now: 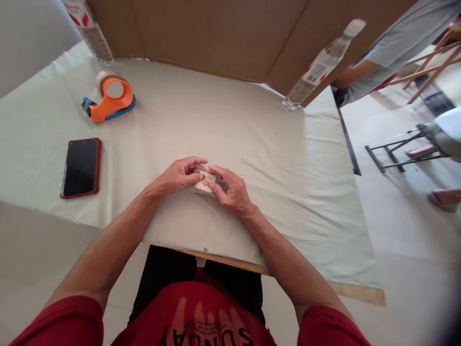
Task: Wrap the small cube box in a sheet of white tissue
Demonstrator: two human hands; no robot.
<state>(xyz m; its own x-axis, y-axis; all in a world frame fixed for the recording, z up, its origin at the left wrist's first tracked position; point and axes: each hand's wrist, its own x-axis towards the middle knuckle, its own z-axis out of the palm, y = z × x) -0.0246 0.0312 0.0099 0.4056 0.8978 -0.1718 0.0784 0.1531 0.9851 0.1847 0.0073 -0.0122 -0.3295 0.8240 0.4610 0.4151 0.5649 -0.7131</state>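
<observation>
A small pale box (206, 184) with reddish print rests on the cloth-covered table (201, 221), close to its front edge. My left hand (180, 175) holds the box from the left, its thumb on the top. From the right, my right hand (231, 188) grips the same box, thumb on its upper face and fingers curled around the far side. The fingertips of both hands nearly meet behind the box and hide part of it.
An orange tape dispenser (124, 99) and a dark phone (81, 168) with a red case lie left. Bottles stand at back left (95, 41) and back right (319, 69) by a cardboard panel (216, 36). People are beyond the right edge.
</observation>
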